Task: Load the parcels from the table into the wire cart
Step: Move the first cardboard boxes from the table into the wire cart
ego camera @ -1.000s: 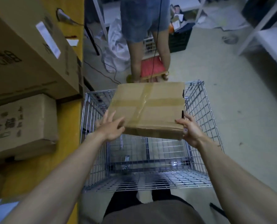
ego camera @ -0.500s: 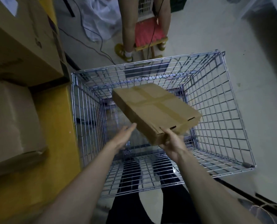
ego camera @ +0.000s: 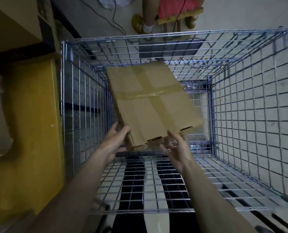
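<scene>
A flat brown cardboard parcel (ego camera: 150, 105) crossed with tape is tilted inside the wire cart (ego camera: 250, 105), its far end low near the cart's back wall and its near end raised. My left hand (ego camera: 116, 140) grips the parcel's near-left corner, thumb on the side. My right hand (ego camera: 176, 145) touches the near edge with its fingers spread. Apart from the parcel, I see nothing inside the cart.
A yellow table (ego camera: 30, 132) stands against the cart's left side with large cardboard boxes (ego camera: 14, 22) on it. Beyond the cart a person's legs (ego camera: 148, 12) stand by a red stool (ego camera: 178, 9), with cables on the floor. My own legs show through the cart's near wall.
The parcel has gone from above the cart rim down into it, turning lengthwise. My left hand has taken hold of its near corner again, and my right hand's grip has loosened.
</scene>
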